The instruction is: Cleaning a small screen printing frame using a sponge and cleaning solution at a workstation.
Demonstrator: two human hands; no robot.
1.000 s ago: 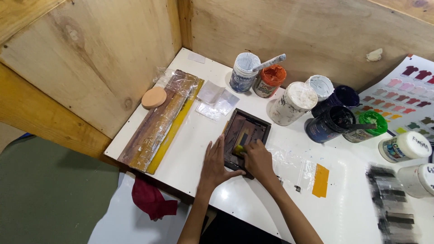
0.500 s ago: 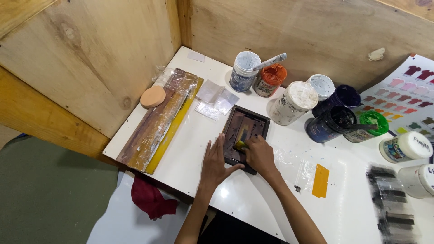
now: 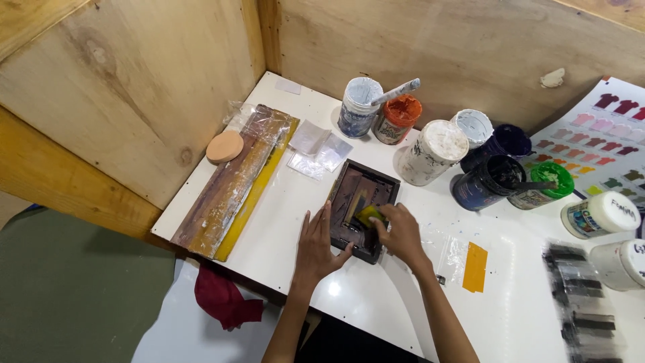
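The white surface sits in a corner of plywood walls. On it, near the front edge, lies a small dark frame, flat, its inside smeared with dark colour. It looks stiff and light, likely to slide on the smooth top unless pressed down; its raised rim is the sound place to take hold, since the inner face is probably wet and slippery.

The left hand lies spread and flat against the frame's left side, fingers straight, grasping nothing, steadying it. The right hand is curled over the frame's right lower corner, pinching a small yellow-green scraper that rests on the inner face.

To the left lies a long stained board, with a round peach sponge beside it and clear plastic sheets between board and frame. Behind the frame, close, stand open paint jars, one with a stick in it; they crowd any move away from the person. A colour chart lies at the right, a yellow strip near the right forearm, and a red rag hangs below the front edge.
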